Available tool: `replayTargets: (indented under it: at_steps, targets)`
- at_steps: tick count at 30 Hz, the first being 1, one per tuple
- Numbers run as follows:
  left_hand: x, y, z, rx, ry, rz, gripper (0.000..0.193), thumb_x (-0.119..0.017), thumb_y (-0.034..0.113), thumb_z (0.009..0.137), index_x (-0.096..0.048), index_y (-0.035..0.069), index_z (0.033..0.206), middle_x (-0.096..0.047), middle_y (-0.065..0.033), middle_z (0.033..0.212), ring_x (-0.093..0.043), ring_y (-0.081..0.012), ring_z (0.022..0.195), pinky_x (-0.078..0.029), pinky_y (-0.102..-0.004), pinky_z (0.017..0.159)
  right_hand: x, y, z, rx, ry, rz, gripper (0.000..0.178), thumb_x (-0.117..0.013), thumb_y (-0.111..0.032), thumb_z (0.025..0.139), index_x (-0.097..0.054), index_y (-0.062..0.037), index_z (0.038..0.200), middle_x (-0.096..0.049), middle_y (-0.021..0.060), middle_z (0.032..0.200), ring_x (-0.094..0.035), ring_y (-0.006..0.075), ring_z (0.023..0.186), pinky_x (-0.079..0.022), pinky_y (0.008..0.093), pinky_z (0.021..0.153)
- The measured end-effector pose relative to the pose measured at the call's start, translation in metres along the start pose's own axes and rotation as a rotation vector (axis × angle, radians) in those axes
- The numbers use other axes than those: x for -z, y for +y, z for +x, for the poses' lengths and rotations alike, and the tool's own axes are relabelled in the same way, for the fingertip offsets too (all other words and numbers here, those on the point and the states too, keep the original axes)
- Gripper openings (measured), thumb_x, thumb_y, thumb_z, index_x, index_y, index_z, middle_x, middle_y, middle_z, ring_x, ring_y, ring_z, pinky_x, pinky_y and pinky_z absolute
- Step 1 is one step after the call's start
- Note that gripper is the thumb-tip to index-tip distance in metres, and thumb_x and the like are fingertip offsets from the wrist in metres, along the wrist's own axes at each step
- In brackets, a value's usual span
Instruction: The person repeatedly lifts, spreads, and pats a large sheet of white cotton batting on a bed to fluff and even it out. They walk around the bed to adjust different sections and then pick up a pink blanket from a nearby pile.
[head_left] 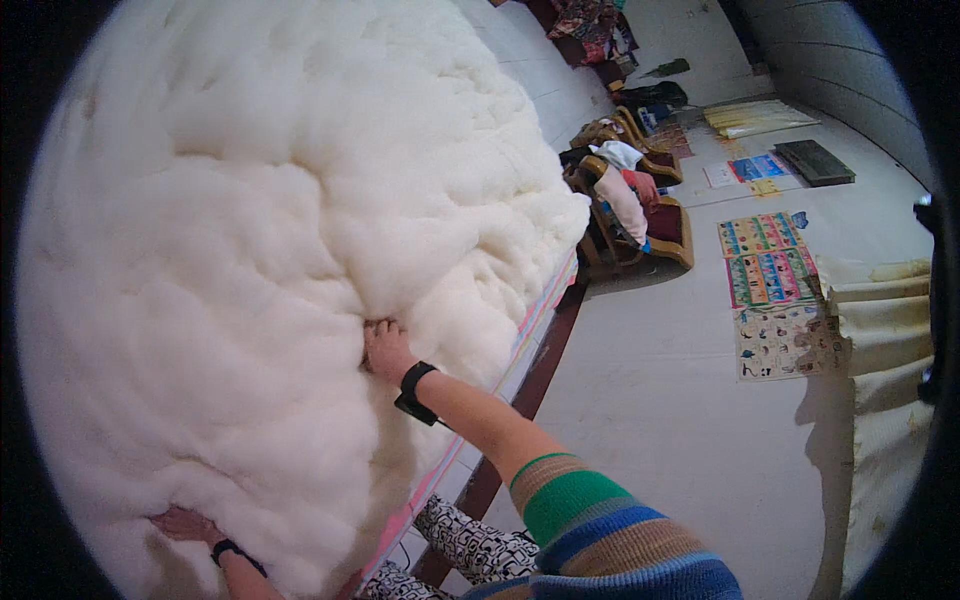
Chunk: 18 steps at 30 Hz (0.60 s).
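Observation:
A huge, thick mass of fluffy white wadding fills the left and middle of the view, with deep creases and puffs. My right hand presses into a crease near its right side, fingers bent around the fluff and tips partly sunk in. A black band with a small dark box circles that wrist. At the lower left my left hand is pushed into the wadding; its back shows, but the fingers are mostly buried. That wrist also has a dark band.
A pink striped cloth edge shows under the wadding. Beyond it run pale floor tiles and a dark red strip. Wooden chairs piled with clothes stand at the upper right. Colourful posters and a cream curtain hang on the white wall.

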<state>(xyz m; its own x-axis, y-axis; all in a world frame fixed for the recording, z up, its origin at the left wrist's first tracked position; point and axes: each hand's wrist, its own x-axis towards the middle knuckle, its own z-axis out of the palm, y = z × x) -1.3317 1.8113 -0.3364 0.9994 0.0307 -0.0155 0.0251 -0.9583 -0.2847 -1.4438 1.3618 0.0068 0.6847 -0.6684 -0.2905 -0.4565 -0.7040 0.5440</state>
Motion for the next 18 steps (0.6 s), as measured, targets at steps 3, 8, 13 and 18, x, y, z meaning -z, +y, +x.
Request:
replayTargets:
  at_steps: [3,8,13,18]
  targets:
    - [0.05,0.0,0.01,0.104,0.302,-0.395,0.052,-0.035,0.04,0.095,-0.028,0.013,0.139,-0.027,-0.009,0.145,-0.026,-0.0234,0.133,-0.025,-0.04,0.104,0.009,0.001,-0.001,0.006,0.011,0.003,0.047,-0.058,-0.032,0.078,-0.05,-0.0048,0.116,-0.049,0.0222,0.113,-0.044,0.0406,0.109,-0.037,0.0519,0.089]
    - [0.111,0.002,0.011,-0.021,-0.5,0.241,0.051,-0.032,0.041,0.095,-0.027,0.014,0.139,-0.029,-0.0076,0.144,-0.027,-0.0202,0.133,-0.022,-0.0382,0.106,0.005,0.005,0.005,-0.029,0.142,-0.049,0.043,-0.056,-0.021,0.075,-0.05,0.0,0.112,-0.051,0.0201,0.105,-0.049,0.0358,0.099,-0.044,0.0471,0.079]
    - [0.094,-0.003,0.012,-0.02,0.347,-0.306,0.053,-0.029,0.041,0.095,-0.024,0.014,0.14,-0.026,-0.0079,0.145,-0.025,-0.0203,0.133,-0.021,-0.0375,0.107,0.004,0.005,0.001,-0.038,0.155,0.021,0.043,-0.056,-0.019,0.073,-0.05,-0.0003,0.111,-0.051,0.0197,0.105,-0.048,0.0346,0.1,-0.043,0.0467,0.079]
    - [0.076,-0.007,0.015,0.0,-0.227,-0.056,0.055,-0.025,0.042,0.095,-0.019,0.014,0.142,-0.021,-0.008,0.147,-0.021,-0.0212,0.135,-0.02,-0.0368,0.108,0.017,0.001,-0.001,-0.03,0.209,-0.011,0.04,-0.055,-0.018,0.075,-0.051,-0.0004,0.11,-0.051,0.0189,0.105,-0.049,0.0342,0.099,-0.043,0.0465,0.08]
